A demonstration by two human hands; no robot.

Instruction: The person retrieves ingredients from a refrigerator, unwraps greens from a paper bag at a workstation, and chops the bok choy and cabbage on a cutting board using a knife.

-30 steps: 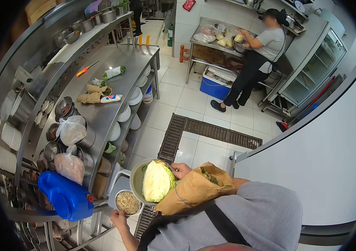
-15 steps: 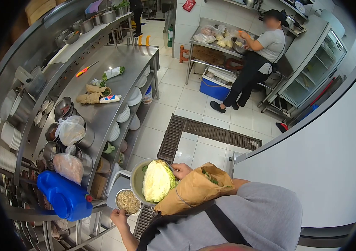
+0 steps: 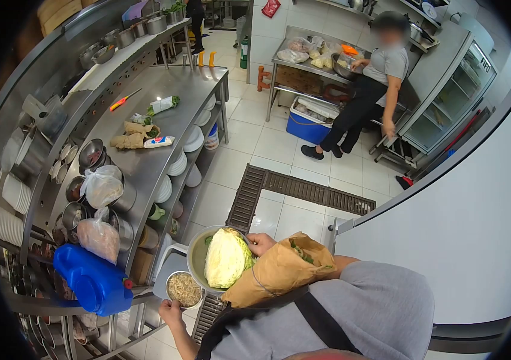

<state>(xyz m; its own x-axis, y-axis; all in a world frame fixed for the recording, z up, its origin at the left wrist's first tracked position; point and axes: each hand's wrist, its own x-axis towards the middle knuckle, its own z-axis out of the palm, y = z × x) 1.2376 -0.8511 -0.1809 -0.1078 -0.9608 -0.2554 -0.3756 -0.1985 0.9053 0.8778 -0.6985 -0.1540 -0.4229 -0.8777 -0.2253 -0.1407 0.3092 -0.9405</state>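
My right hand [image 3: 261,244] is closed on the rim of a large metal bowl [image 3: 195,264], which carries a cut half of pale green cabbage [image 3: 227,259]. A brown paper bag [image 3: 282,270] with leafy greens showing at its mouth lies along my right forearm, against my body. Lower left, my left hand [image 3: 170,312] grips the edge of a smaller bowl [image 3: 194,306] filled with pale, stringy shreds [image 3: 184,288], perhaps bean sprouts. This small bowl sits close beside the large one, over a grey plastic chair [image 3: 171,265]; whether it rests there I cannot tell.
To the left runs a steel counter [image 3: 177,78] with wrapped greens, a knife [image 3: 125,99], plastic bags and a blue jug [image 3: 90,282]. Plates fill its lower shelf. Floor grates [image 3: 321,193] cross the tiles. A co-worker [image 3: 381,72] stands at a back table near a glass-door fridge [image 3: 453,96].
The co-worker has straightened up and lowered one arm toward the fridge side; an orange thing now shows by their bowl. My hands and both bowls have barely moved.
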